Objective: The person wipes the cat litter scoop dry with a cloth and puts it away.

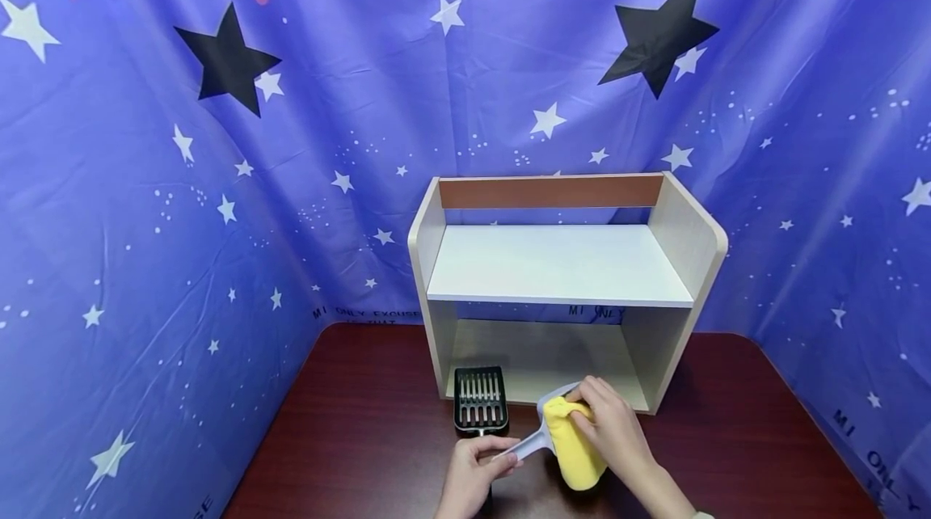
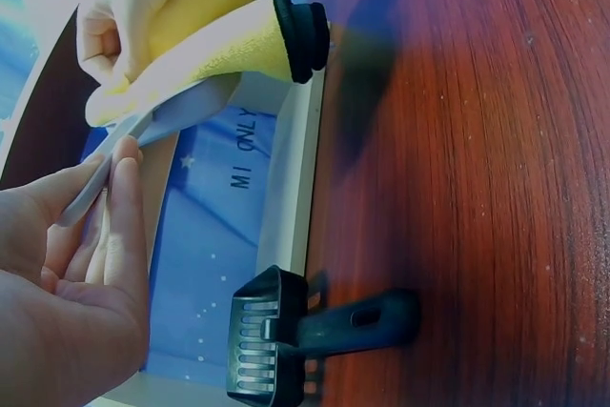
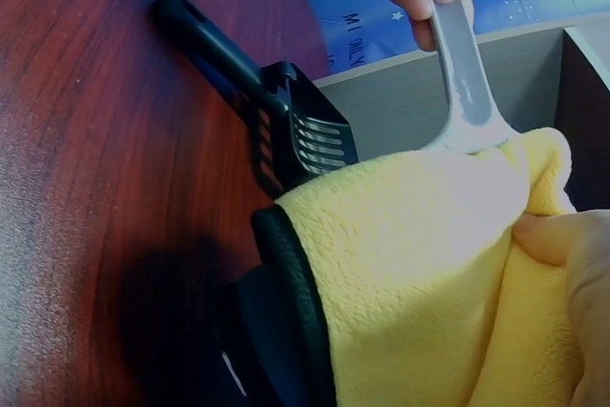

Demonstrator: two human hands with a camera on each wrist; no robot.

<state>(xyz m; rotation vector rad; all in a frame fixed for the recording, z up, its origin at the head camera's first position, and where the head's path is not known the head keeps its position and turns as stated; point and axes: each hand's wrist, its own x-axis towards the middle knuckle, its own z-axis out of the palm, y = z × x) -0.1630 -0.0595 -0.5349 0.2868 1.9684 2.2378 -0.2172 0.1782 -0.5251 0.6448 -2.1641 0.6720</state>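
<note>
- Head view: we see the left hand (image 1: 476,472) pinching the handle of a pale grey scoop (image 1: 531,445) between thumb and fingers, with no slack in the grip; the scoop is held above the table (image 1: 349,414), in front of the wooden shelf unit (image 1: 687,252).
- We see the right hand (image 1: 609,426) gripping a yellow cloth (image 1: 578,454), thumb and fingers bunching it against the scoop's head; the cloth covers much of that head and hangs down toward us.
- Left wrist view: we make out black edging (image 2: 300,35) on the cloth; the left thumb lies on one side of the grey handle, the fingertips on the other.
- Right wrist view: we see the right thumb pressed into a fold of cloth; the other right fingers are hidden there.
- A black slotted scoop (image 1: 481,402) lies on the table near the left hand, its head at the unit's front edge; behind everything we see a blue-purple star-patterned curtain (image 1: 349,58).
</note>
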